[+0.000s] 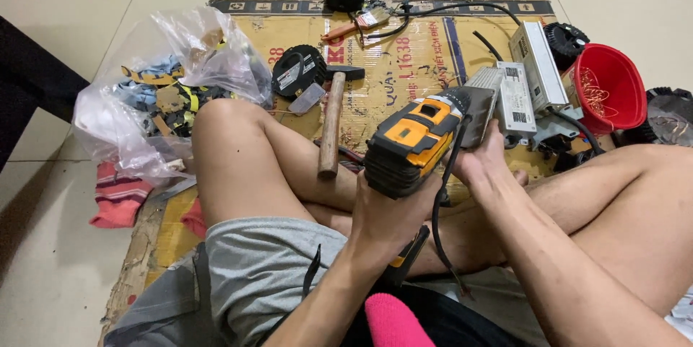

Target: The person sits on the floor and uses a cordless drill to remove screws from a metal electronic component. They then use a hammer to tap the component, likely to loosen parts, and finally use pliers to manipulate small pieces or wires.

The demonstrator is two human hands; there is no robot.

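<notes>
I sit cross-legged on flattened cardboard (390, 66). My left hand (386, 213) grips the handle of an orange and black cordless drill (413, 141), its nose pointing away from me to the right. My right hand (485, 159) holds a grey metal power-supply box (482, 105) against the drill's tip. A black cable (442, 195) hangs from the box down across my legs.
A wooden-handled hammer (332, 123) lies by my left knee, next to a black finned round part (297, 69). A clear bag of scraps (162, 87) sits at left. More metal boxes (538, 66), a red bucket of copper wire (610, 87) and a paintbrush (357, 24) lie beyond.
</notes>
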